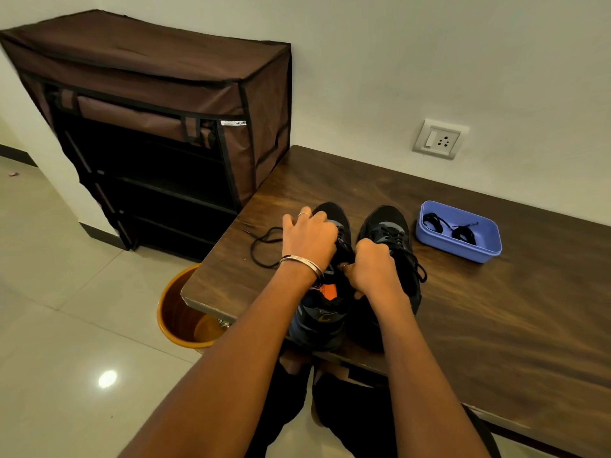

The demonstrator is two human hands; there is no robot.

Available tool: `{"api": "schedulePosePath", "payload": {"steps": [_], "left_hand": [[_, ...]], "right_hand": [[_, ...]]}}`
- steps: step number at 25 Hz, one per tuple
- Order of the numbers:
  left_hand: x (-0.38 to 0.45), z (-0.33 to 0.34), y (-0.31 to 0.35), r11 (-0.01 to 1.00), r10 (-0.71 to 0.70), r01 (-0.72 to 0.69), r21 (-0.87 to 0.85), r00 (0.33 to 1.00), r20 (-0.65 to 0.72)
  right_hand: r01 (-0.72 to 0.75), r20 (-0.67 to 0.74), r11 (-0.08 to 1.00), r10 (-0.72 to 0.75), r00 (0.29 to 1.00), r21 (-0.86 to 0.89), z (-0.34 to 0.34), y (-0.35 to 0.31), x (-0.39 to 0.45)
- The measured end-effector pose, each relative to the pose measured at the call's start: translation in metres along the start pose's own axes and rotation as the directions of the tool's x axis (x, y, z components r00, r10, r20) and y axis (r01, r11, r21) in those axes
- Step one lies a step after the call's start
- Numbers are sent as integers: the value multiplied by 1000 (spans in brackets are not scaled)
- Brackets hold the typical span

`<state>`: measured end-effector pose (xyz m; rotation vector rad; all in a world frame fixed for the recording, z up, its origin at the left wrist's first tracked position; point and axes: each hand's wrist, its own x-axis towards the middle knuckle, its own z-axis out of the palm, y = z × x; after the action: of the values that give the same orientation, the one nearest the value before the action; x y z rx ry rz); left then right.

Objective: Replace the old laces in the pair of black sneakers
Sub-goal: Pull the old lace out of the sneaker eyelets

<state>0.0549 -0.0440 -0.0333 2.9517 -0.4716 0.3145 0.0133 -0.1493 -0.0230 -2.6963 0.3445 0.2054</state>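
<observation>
Unlacing the left sneaker (325,292) at frame centre, I see my left hand (309,238) and right hand (373,271) curled, pinching its lace; next, I judge, pulling it free.

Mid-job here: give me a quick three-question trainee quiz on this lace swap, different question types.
1. True or false: the right sneaker is still laced.
2. The blue tray holds: A) coiled black laces, B) scissors, C) socks.
3. Fill in: a loose black lace lies on the table to the ___ of the left sneaker.

Key: 1 true; 2 A; 3 left. Both the left hand and right hand work at the left sneaker.
</observation>
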Motion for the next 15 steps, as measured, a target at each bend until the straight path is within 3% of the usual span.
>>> {"api": "schedulePosePath", "payload": {"steps": [2, 4, 5, 6, 8, 9, 10, 11, 13, 15], "left_hand": [[0, 3, -5, 982, -86, 87, -165, 996, 10], [3, 2, -13, 826, -233, 227, -517, 971, 54], [7, -2, -17, 632, -335, 317, -707, 934, 120], [13, -7, -23, 339, -431, 393, -855, 873, 230], [18, -17, -37, -277, -466, 387, -879, 746, 476], [15, -18, -42, -423, -460, 317, -849, 733, 502], [12, -15, -47, -435, -482, 263, -861, 740, 469], [8, -12, -51, -324, -528, 240, -915, 757, 386], [-2, -3, -54, 111, -537, 215, -970, 835, 123], [-2, -1, -47, 530, -358, 177, -829, 933, -30]], "right_hand": [[-8, -13, 1000, 8, 1000, -4, 2, 0, 0], [-10, -28, 1000, 10, 1000, -22, 3, 0, -1], [-15, -32, 999, 14, 999, -29, 4, 0, 0], [-21, -34, 999, 20, 999, -24, 3, -1, 1], [-31, -36, 1000, 31, 999, -3, 3, -2, 3], [-33, -41, 999, 33, 999, 5, 3, -2, 4], [-36, -44, 999, 37, 998, 14, 3, -2, 4], [-40, -43, 999, 41, 998, 22, 3, -2, 4], [-41, -31, 999, 42, 999, 32, 3, -2, 4], [-39, -19, 999, 40, 999, 36, 1, -2, 3]]}}
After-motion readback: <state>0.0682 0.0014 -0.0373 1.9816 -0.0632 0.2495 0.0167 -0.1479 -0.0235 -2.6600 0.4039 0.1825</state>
